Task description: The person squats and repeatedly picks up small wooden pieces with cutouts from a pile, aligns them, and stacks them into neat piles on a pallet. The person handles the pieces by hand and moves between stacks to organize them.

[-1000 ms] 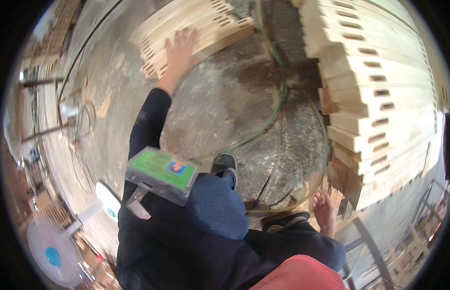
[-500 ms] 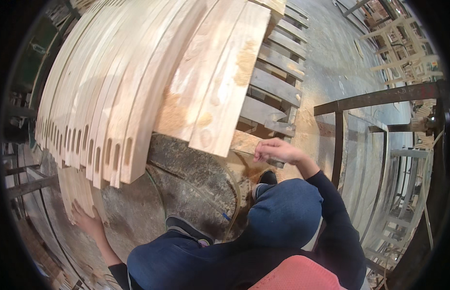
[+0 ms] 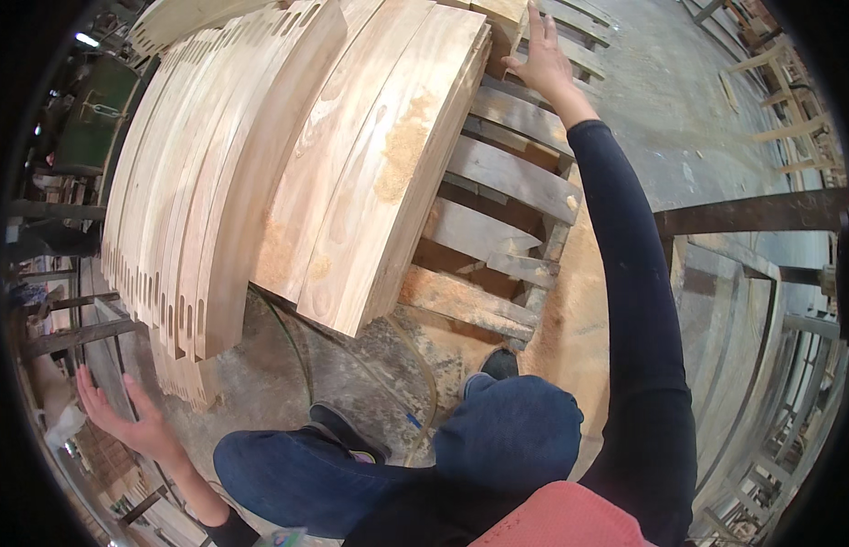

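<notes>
- Slotted boards (image 3: 215,173): ten o'clock, side by side.
- Left hand (image 3: 144,428): eight o'clock, palm open.
- Right hand (image 3: 545,68): one o'clock, fingers spread beside a wooden block (image 3: 505,35).
- Slatted pallet (image 3: 484,230): two o'clock.

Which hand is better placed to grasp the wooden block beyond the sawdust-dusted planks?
Probably your right hand: it's beside the wooden block, though contact is unclear. Your left hand, open and empty, is much farther away, near the slotted boards.
</notes>
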Tool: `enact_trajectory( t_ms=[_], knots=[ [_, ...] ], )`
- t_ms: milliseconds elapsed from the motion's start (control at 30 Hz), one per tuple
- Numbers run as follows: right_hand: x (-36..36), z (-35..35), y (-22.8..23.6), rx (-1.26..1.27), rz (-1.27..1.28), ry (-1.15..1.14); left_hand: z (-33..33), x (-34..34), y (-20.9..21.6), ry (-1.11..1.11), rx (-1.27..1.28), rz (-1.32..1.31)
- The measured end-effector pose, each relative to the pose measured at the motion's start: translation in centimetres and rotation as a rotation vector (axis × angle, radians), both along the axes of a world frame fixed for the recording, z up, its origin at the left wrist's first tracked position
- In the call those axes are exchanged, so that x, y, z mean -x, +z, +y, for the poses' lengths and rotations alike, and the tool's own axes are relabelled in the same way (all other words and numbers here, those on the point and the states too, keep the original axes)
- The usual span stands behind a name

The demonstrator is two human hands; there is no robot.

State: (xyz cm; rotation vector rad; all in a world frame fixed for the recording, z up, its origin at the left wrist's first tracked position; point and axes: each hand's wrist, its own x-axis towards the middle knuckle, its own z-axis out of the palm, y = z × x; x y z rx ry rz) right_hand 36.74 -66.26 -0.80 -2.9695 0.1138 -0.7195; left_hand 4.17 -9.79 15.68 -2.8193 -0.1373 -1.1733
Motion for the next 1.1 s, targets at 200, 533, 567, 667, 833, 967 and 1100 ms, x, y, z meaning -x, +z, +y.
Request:
enact_trajectory(
  t_ms=[200, 533, 567, 667, 833, 967, 1100],
  knots=[
    [-2.8, -1.1, 0.5, -0.215, -0.020, 0.165, -7.7, 0.3, 0.6, -0.196, -0.138, 0.257],
    [-4.2, -7.2, -1.9, -0.770, 0.076, 0.155, -6.1, -0.3, -1.1, -0.171, 0.083, 0.470],
    [-4.9, -5.2, -2.2, -1.181, 0.137, 0.140, -6.1, -0.3, -0.5, -0.159, 0.087, 0.493],
    [-5.6, -4.7, -1.9, -1.744, 0.278, 0.276, -6.1, -0.3, -0.4, -0.184, 0.137, 0.526],
    [-5.0, -5.5, -1.1, -1.897, 0.178, 0.086, -7.1, -1.4, -1.5, -0.293, 0.210, 0.546],
    [2.2, -5.3, -1.9, -2.001, 0.225, 0.107, -9.7, -3.5, -0.8, -0.456, 0.244, 0.595],
    [14.7, -2.2, -4.2, -2.068, 0.191, 0.150, -15.8, -6.1, -1.0, -0.755, 0.460, 0.791]
  ],
)
